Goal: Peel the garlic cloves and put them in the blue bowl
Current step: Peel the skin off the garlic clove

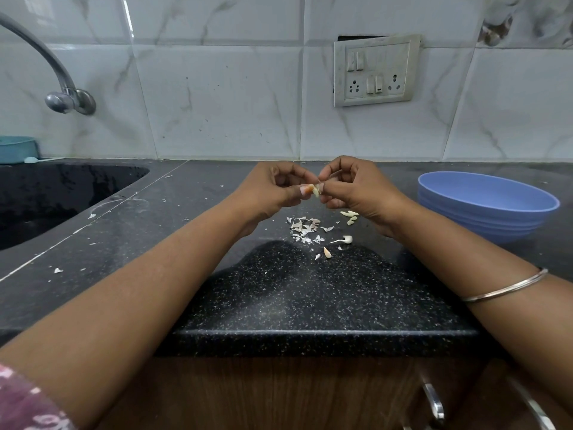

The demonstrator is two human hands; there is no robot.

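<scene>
Hands peeling garlic at a kitchen counter

Black speckled stone counter [279, 293] runs below white marble-look wall tiles [217, 97]. Above its middle, the left hand [273, 190] and right hand [356, 187] together pinch one small pale garlic clove [315, 190]. Papery white skins [305, 229] and loose cloves [349, 216] lie on the counter just beneath. A round blue plastic bowl [486, 206] sits right of the hands; a dark sink [55, 193] lies left.

The blue bowl's [486, 201] inside is hidden; the tap [40, 57] is cut off at the left edge.
</scene>
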